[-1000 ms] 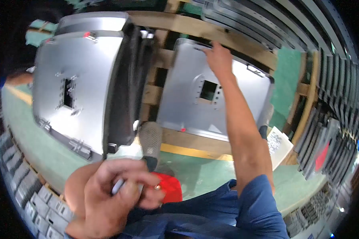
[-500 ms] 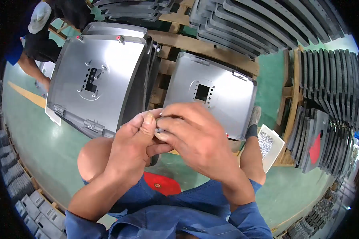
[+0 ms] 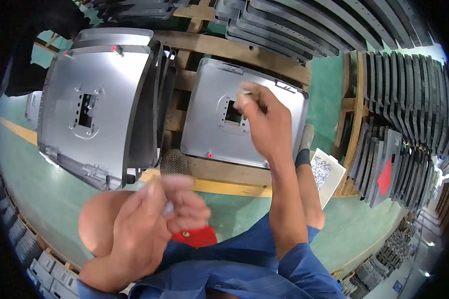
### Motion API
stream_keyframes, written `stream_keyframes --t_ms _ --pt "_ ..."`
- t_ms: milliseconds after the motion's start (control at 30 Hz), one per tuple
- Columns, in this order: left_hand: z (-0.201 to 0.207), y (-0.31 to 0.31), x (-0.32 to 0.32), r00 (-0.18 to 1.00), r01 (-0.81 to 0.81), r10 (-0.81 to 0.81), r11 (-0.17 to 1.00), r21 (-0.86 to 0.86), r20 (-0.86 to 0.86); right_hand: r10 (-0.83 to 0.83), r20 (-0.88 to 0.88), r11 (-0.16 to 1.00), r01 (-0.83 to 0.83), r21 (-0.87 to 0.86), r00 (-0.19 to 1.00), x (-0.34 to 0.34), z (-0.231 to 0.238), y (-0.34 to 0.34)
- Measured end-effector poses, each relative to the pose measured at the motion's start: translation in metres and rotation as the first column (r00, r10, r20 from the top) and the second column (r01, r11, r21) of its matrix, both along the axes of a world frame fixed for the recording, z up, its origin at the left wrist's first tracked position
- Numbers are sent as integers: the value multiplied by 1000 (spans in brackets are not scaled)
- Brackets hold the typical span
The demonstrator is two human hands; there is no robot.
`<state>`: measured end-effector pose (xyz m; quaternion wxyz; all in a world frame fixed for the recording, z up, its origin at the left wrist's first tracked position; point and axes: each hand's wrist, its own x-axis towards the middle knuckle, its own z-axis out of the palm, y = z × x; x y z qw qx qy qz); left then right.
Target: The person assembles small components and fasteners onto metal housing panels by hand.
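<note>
My right hand [image 3: 270, 119] reaches over a grey metal panel [image 3: 204, 114] lying flat, its thumb and fingertips pinched together above the upper right corner of the panel's rectangular cut-out [image 3: 231, 112]. Whatever is between those fingertips is too small to make out. Closer to my body, my left hand [image 3: 149, 214] is smeared by motion, its fingers curled. A small pale glint shows in its palm, too blurred to name. Two red-tipped posts [image 3: 210, 155] sit along the panel's near edge, one partly behind my right wrist.
Left of it stands a stack of larger grey panels [image 3: 110, 74]. A white bin [image 3: 334, 174] of small shiny metal parts is by my right leg. Wooden pallets [image 3: 209, 45] carry more panels behind and at right. A red cloth or pad [image 3: 197, 236] lies between my legs.
My hands were together over the panel's near edge and have parted. The right went forward to the cut-out; the left drew back toward my body. The view shifted slightly.
</note>
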<state>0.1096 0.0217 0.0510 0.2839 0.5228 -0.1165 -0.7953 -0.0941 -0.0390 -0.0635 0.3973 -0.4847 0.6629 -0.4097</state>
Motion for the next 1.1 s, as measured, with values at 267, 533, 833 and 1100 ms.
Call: stream_keyframes --t_ms 267,533,833,1100 --pt "-7 -25 5 967 207 -188 974 98 -172 -134 -18 987 135 90 991 -59 -183 -100" --pt "-13 -42 12 967 221 -196 964 148 -164 21 -313 998 0 66 950 -55 -217 -142" --pt "-15 -42 18 965 204 -173 968 147 -196 104 -543 990 -138 -23 833 -54 -239 -147" --pt "-17 -40 27 952 268 -255 962 54 -172 74 -597 976 -181 -121 799 -46 -241 -145"
